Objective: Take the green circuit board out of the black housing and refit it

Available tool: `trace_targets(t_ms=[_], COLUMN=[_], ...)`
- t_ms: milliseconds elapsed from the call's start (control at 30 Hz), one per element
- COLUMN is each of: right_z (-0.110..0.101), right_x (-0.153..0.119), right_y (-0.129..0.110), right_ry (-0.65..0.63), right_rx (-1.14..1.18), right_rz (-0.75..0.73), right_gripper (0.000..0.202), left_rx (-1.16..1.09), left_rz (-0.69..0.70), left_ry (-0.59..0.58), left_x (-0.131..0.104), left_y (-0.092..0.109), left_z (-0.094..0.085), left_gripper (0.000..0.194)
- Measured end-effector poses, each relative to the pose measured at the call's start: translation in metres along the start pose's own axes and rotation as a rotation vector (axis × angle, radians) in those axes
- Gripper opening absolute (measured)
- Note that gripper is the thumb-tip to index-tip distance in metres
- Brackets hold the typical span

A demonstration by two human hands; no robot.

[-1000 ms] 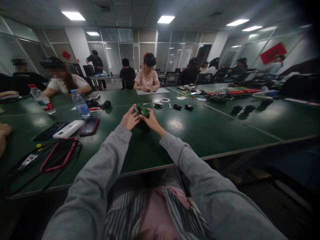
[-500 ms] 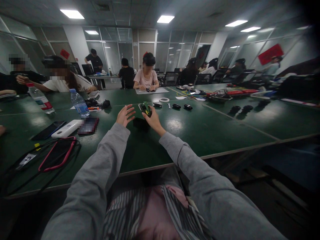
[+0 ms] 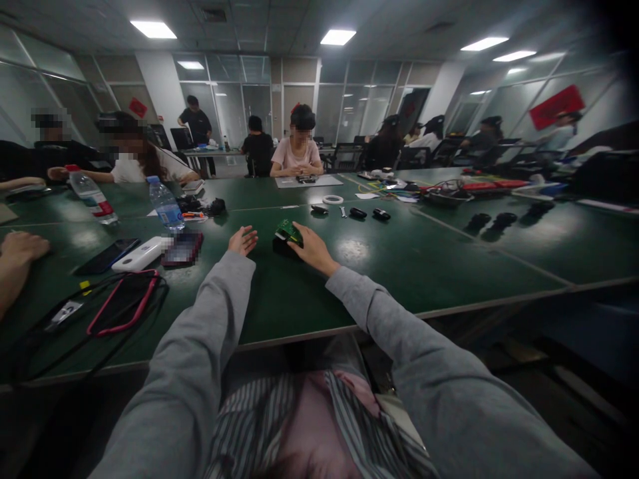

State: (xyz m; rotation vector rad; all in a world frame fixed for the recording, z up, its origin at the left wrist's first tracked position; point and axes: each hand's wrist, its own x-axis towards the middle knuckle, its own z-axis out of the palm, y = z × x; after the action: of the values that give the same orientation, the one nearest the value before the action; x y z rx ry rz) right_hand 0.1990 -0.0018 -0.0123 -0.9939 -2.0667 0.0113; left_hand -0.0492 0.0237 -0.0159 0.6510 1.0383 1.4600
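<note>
My right hand (image 3: pixel 315 250) has its thumb and fingers closed round a green circuit board (image 3: pixel 286 229), which is tilted. Directly beneath the board is a black box-like part (image 3: pixel 282 248) on the green table (image 3: pixel 299 299); whether the two touch I cannot tell. My left hand (image 3: pixel 243 241) is held to the left of the board with its fingers stretched out and nothing in them. Beyond my hands lie small black parts (image 3: pixel 357 213), a small silver piece (image 3: pixel 343 211) and a white ring (image 3: pixel 333 199).
At left are a pink-rimmed phone case (image 3: pixel 124 303), phones (image 3: pixel 106 257), a white device (image 3: pixel 141 255), cables and two water bottles (image 3: pixel 166 206). Another person's hand (image 3: pixel 22 253) rests at the left edge. Across the table sits a person (image 3: pixel 297 150). Wires and red items (image 3: pixel 499 186) lie at right.
My right hand has lowered the circuit board toward the black part. My left hand has drawn back slightly from it. Another person's hand has come further into view at left.
</note>
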Motion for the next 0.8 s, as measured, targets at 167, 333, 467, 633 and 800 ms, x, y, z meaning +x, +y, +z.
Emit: trace_targets(t_ms=[167, 333, 467, 633, 800], right_z=[-0.026, -0.079, -0.126, -0.176, -0.196], right_x=[-0.011, -0.034, -0.059, -0.095, -0.116], right_y=[0.034, 0.104, 0.169, 0.231, 0.26], right_ry=[-0.057, 0.037, 0.16, 0.309, 0.427], right_rx=[-0.031, -0.256, -0.488, -0.658, -0.721], right_rz=[-0.018, 0.152, 0.411, 0.613, 0.696], right_gripper=[0.061, 0.06, 0.062, 0.063, 0.061], left_rx=[0.021, 0.01, 0.033, 0.052, 0.076], left_rz=[-0.017, -0.037, -0.019, 0.004, 0.023], left_ry=[-0.034, -0.014, -0.022, -0.03, -0.058], left_x=[0.002, 0.0, 0.0, 0.002, 0.003], left_y=[-0.002, -0.001, 0.0, -0.004, -0.008], left_z=[0.0, -0.001, -0.004, -0.009, -0.01], left_gripper=[0.024, 0.025, 0.021, 0.019, 0.019])
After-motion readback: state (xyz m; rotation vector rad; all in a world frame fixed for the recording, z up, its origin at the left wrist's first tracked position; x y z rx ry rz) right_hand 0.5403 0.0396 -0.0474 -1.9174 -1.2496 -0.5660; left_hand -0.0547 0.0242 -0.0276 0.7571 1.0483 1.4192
